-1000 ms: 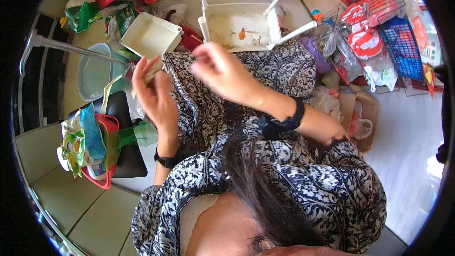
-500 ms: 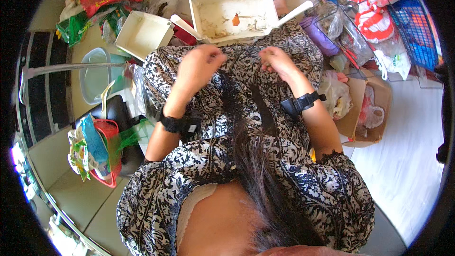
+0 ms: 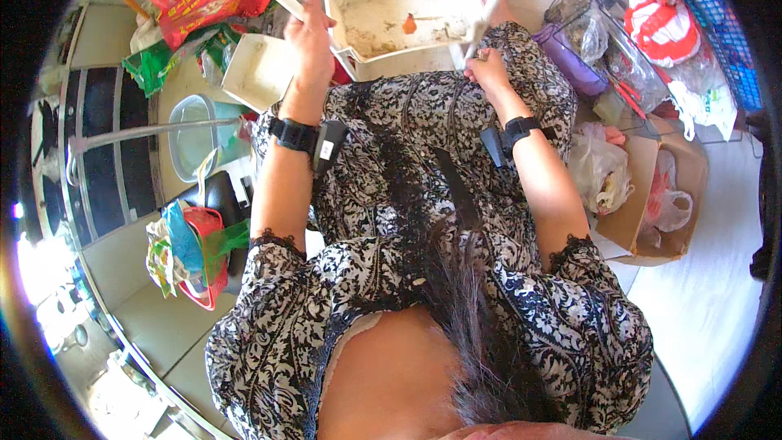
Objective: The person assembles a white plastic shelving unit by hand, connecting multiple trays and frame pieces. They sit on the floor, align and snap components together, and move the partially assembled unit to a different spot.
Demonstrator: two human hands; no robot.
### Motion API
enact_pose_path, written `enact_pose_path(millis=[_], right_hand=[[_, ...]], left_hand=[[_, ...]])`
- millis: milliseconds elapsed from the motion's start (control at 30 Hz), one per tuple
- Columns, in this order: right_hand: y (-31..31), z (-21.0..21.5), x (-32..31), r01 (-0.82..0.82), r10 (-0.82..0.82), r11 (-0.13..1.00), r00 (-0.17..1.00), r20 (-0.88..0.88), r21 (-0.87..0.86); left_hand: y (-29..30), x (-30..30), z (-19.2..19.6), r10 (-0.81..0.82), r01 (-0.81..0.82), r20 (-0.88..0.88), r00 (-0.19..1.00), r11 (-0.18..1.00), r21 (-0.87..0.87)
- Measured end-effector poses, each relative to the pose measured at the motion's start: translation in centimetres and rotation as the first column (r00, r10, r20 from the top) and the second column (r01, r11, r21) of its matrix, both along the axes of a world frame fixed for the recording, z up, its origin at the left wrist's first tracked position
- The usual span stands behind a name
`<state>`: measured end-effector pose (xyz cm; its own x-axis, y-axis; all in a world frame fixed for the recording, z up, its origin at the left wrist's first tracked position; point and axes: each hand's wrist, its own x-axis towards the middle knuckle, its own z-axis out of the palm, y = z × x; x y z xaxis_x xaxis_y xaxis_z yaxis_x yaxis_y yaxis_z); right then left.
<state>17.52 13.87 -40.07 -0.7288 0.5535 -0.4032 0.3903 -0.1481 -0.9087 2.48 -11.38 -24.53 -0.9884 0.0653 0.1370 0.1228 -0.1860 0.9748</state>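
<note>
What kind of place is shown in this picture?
Probably a cluttered home kitchen or storage corner. Both hands, left hand and right hand, grip a dirty white tray; plastic bags, a cardboard box and a blue basket surround them.

Your white rectangular plastic tray with upturned legs [image 3: 391,12] lies upside down ahead of your lap, near edge resting against patterned fabric. Inside dirty, brown grime, one small orange scrap. Your fists close round two near legs, probably hollow tubes.
</note>
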Motion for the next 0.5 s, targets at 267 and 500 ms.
enact_pose_path(millis=[267,500], right_hand=[[1.0,2.6,-1.3,0.117,-0.039,0.617,0.992,-0.118,0.778],[0.0,11.0,-2.8,0.113,0.326,0.553,0.882,-0.34,0.825]], left_hand=[[-2.7,-2.9,6.3,-0.13,0.146,-0.139,0.982,0.983,0.114],[-5.3,-2.6,8.5,-0.087,0.123,-0.186,0.979,0.973,0.197]])
